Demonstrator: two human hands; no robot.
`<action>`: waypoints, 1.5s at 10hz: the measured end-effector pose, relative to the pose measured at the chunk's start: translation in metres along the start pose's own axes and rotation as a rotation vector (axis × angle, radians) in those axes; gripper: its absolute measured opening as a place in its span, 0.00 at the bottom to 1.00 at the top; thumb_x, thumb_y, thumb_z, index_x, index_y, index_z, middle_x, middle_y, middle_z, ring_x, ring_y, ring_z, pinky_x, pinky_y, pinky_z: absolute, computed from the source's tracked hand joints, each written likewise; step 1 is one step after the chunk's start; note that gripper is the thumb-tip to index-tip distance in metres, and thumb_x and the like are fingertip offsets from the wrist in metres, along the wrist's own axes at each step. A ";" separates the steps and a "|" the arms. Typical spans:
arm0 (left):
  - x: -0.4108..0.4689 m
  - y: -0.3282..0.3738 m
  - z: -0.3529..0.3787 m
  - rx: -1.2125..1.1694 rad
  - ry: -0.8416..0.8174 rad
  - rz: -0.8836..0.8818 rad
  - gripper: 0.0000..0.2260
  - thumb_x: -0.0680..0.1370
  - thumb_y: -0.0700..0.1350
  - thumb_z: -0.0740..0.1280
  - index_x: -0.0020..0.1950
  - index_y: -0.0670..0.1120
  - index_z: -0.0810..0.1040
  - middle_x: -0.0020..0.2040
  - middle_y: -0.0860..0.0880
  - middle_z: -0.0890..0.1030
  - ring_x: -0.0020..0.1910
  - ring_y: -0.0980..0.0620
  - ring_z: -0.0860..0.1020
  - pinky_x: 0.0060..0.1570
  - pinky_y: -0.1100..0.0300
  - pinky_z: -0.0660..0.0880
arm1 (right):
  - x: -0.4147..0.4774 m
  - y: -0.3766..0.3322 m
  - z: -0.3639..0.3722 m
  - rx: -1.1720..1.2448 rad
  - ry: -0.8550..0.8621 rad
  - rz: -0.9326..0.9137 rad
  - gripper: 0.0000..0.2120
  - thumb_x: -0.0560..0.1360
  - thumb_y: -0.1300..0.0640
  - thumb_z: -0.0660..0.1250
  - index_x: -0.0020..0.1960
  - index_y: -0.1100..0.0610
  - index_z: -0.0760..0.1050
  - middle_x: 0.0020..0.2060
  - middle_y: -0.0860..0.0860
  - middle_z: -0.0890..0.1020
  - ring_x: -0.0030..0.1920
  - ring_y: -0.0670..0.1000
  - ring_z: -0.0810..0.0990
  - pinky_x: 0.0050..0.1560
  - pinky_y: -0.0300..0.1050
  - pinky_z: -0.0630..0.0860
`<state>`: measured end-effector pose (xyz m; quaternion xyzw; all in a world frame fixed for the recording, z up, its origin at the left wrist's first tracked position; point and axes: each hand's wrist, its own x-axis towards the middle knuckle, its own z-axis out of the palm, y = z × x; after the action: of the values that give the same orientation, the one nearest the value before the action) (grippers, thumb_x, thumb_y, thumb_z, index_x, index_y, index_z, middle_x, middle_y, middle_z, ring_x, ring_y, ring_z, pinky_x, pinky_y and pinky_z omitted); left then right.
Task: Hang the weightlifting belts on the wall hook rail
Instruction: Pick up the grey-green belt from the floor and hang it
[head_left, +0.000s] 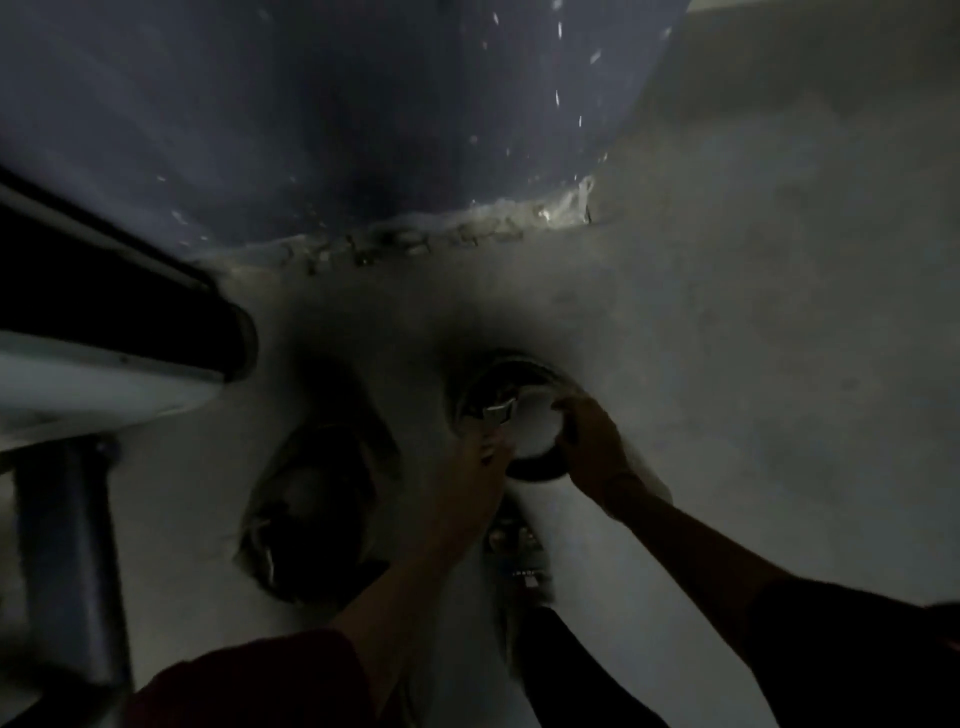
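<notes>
both hands grip a dark coiled belt with a pale inner face (519, 415) on the grey floor (727, 338), left hand (475, 467) at its metal buckle (498, 410), right hand (589, 441) on the far rim, and in this dimness the coil could spring loose when lifted, or the second dark coiled belt (311, 499) beside it get forgotten.

Super dark and blurry here. The left hand (480, 457) and right hand (589, 441) cover part of the coiled belt (519, 384), so can't tell if either grips it. The second belt (311, 499) is a murky blob. Both sleeves get cut off at the bottom edge.
</notes>
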<state>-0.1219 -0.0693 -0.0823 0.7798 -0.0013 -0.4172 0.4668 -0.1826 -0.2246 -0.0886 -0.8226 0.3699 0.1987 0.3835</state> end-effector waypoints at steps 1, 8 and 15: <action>0.044 -0.038 0.027 0.010 -0.063 -0.032 0.16 0.82 0.38 0.61 0.68 0.33 0.71 0.62 0.37 0.77 0.63 0.42 0.76 0.47 0.78 0.71 | 0.058 0.040 0.033 -0.152 -0.024 -0.025 0.31 0.75 0.65 0.66 0.76 0.63 0.61 0.75 0.62 0.62 0.76 0.62 0.60 0.76 0.55 0.58; 0.043 0.009 0.044 -0.498 -0.052 -0.498 0.18 0.81 0.55 0.62 0.67 0.47 0.73 0.59 0.48 0.78 0.60 0.47 0.76 0.63 0.47 0.72 | -0.011 0.011 0.060 0.075 0.111 0.015 0.24 0.80 0.53 0.55 0.75 0.56 0.64 0.73 0.62 0.62 0.72 0.65 0.63 0.70 0.63 0.65; -0.248 0.376 -0.151 -0.601 0.023 0.099 0.05 0.82 0.47 0.62 0.56 0.49 0.73 0.56 0.46 0.81 0.53 0.48 0.79 0.60 0.45 0.76 | -0.291 -0.316 -0.237 0.898 0.594 0.030 0.14 0.73 0.48 0.72 0.50 0.57 0.76 0.46 0.50 0.79 0.49 0.52 0.75 0.54 0.50 0.72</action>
<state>-0.0391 -0.0743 0.3852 0.6103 0.0895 -0.3666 0.6965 -0.1202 -0.1392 0.3908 -0.5932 0.5225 -0.2147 0.5736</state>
